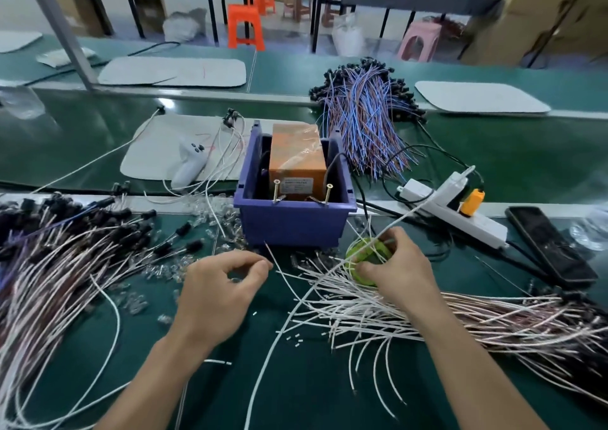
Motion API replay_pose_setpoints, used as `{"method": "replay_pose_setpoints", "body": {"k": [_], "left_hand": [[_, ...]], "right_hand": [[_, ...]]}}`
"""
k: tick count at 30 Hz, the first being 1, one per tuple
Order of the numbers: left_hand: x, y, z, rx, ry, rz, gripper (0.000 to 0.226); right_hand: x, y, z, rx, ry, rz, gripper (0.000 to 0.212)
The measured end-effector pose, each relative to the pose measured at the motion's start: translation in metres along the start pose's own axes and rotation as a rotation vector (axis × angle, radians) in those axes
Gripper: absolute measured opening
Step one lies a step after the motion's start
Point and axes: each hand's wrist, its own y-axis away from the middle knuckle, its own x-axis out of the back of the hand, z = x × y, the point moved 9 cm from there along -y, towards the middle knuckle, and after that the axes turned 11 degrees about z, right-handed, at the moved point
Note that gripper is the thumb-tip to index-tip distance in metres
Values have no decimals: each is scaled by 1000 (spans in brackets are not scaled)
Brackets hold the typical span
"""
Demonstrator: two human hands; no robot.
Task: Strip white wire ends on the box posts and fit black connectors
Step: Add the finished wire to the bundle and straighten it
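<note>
Quick status from our bench: the right hand [399,265] sits just right of and in front of the purple box [292,229], its grip curled around one long white wire [260,380], on top of a green round thing [360,248] we can't identify. The left hand [218,293] is in front of the box with thumb and forefinger nearly meeting. We honestly can't tell if that grip pinches anything. The two brass posts [276,190] stick up at the box's near wall, nothing on them yet. The loose white wire pile [378,314] fans out right of the box, and the finished wires with black connectors [65,232] are heaped to its left. What worries us is that the held wire crosses the pile, so pulling it toward the posts could drag neighbours along or snag. A one-handed grip might also let the end wander off the post and strip unevenly.
</note>
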Motion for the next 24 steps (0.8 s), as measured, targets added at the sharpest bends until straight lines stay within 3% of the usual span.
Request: {"method": "replay_pose_setpoints", "body": {"k": [5,10,14,16,19,24], "left_hand": [[1,2,0,-1,24,-8,12],[-1,1,-7,-3,-12,-21,30],[-1,2,-12,32,-7,-9,27],[-1,2,-11,50,15,5,18],[-2,4,-13,104,64,20,17],[-1,2,-11,152,77,33,10]], "right_hand": [[2,-9,12,-248,-535,-58,38],[5,-20,32,-384,-714,-74,29],[29,-42,42,-330,-776,111,28],[43,-57,34,-172,-671,122,32],[48,-77,16,63,-324,17,37],[19,-87,-6,234,92,-402,31]]}}
